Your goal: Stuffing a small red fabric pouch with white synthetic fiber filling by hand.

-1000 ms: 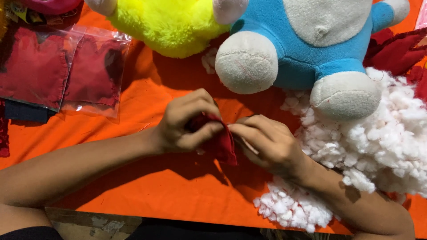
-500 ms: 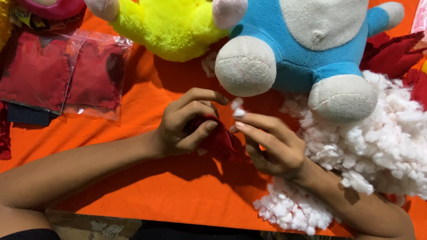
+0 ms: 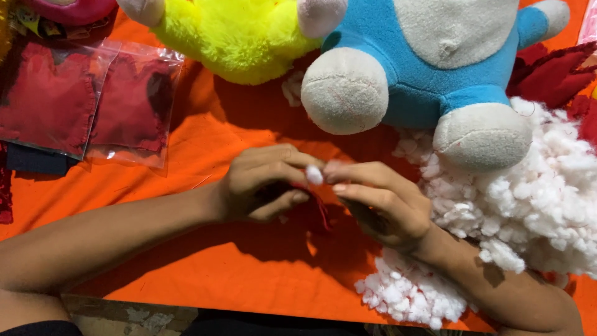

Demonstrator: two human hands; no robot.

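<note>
Where both hands meet, stuffing tuft (image 3: 314, 175) sits pinched.

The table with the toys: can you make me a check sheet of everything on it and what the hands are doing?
Surface: orange cloth, wrinkled.
Job's things: small red fabric piece between both hands; white stuffing tuft at the fingertips.
Clutter: stuffing pile, blue plush toy, yellow plush toy, clear bags of red fabric.
Hands: left hand grips the fabric; right hand pinches the tuft.
Cables: nothing seen.
Surroundings: worn table edge below.
</note>
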